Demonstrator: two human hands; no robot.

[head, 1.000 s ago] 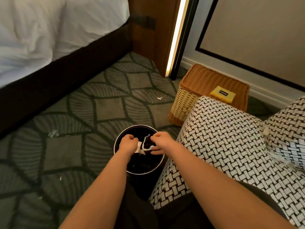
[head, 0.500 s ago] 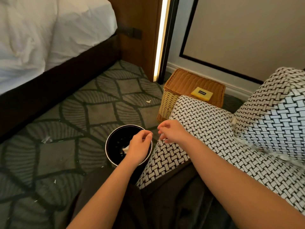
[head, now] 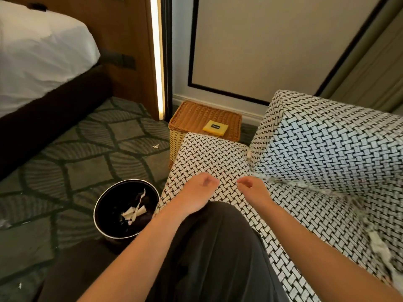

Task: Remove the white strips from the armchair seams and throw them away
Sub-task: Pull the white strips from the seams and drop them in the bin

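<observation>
The armchair (head: 213, 162) has a black-and-white woven cover, and I am sitting on its seat. White strips (head: 305, 184) run along the seam between seat and backrest (head: 327, 149), and more white strips (head: 378, 247) hang further right. A black round bin (head: 103, 203) stands on the carpet left of the chair with discarded white strips (head: 135, 211) inside. My left hand (head: 196, 192) and right hand (head: 253, 189) hover over the seat, both loosely curled and holding nothing. The right hand is close to the near end of the seam strip.
A wicker basket (head: 189, 118) with a yellow packet (head: 215, 128) on its lid stands behind the chair by the wall. A bed with white linen (head: 39, 53) is at the left. Small white scraps (head: 155, 146) lie on the patterned carpet.
Both hands let the strips fall into the bin, then moved right and up from the bin to above the seat. The view swung right toward the backrest.
</observation>
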